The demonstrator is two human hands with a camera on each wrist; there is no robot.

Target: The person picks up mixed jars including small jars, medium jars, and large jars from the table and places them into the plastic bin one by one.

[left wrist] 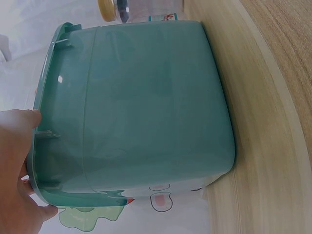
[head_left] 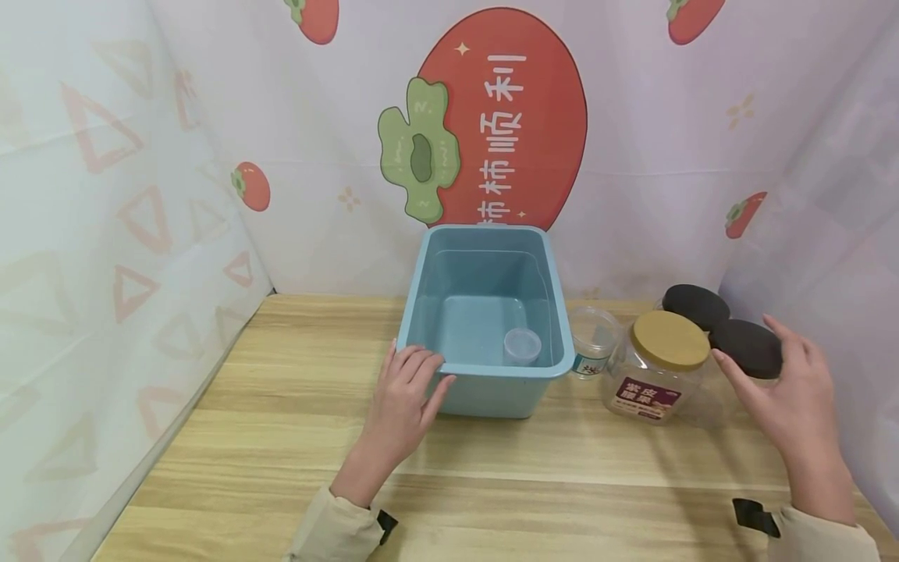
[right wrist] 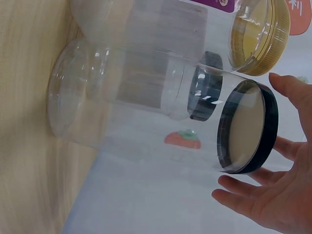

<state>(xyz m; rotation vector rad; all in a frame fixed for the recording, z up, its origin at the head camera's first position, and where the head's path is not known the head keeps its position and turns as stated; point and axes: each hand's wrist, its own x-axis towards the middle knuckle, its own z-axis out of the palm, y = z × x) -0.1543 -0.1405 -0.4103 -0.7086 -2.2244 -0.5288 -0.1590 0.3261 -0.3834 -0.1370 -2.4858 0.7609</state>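
Note:
My left hand [head_left: 403, 398] grips the near left rim of a light blue plastic bin [head_left: 485, 396], its fingers over the edge and the thumb at the front. Inside the bin, near its front right corner, is a small round translucent container [head_left: 522, 346]. On the right, my right hand [head_left: 799, 398] is spread around the black lid [head_left: 747, 349] of a tall clear jar. In the right wrist view, this clear jar [right wrist: 146, 131] stands upright on the table, with the thumb and fingers on either side of its lid.
Beside that jar stands a clear jar with a gold lid [head_left: 670, 341] and a purple label. Another black-lidded jar [head_left: 695, 306] is behind them. A small clear tub [head_left: 593, 332] sits against the bin's right side. Patterned cloth [head_left: 316, 234] encloses the wooden table [head_left: 281, 437].

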